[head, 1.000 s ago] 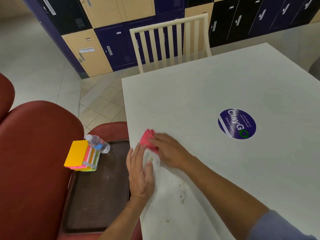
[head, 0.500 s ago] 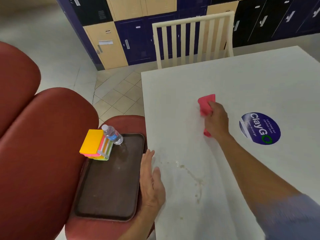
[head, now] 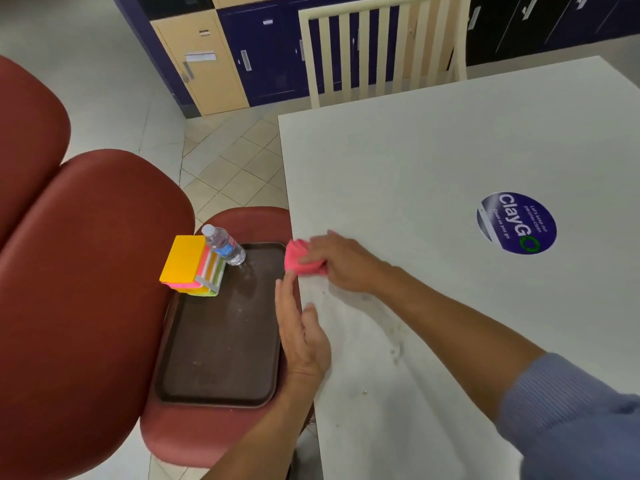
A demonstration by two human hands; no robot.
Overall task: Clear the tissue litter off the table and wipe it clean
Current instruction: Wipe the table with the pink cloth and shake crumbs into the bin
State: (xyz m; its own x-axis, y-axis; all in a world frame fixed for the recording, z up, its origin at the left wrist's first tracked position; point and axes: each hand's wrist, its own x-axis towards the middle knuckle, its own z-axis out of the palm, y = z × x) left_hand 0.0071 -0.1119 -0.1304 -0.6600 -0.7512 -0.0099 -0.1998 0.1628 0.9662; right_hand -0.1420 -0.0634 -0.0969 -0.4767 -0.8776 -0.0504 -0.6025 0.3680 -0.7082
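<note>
My right hand (head: 341,263) presses a pink cloth (head: 298,257) onto the white table (head: 433,161) at its left edge. The cloth sticks out past my fingers toward the edge. Just below it, my left hand (head: 301,336) is held flat and open along the table's left edge, fingers pointing away from me, holding nothing. Faint brownish smears and crumbs (head: 394,348) mark the tabletop near my right forearm. I see no tissue on the table.
A dark brown tray (head: 221,362) lies on a red seat (head: 194,434) left of the table, carrying a stack of coloured sponges (head: 188,265) and a water bottle (head: 224,244). A round blue sticker (head: 517,223) is on the tabletop. A cream chair (head: 377,46) stands at the far side.
My right hand has swept the pink cloth from the middle of the table back to the left edge. My left hand stays along that edge.
</note>
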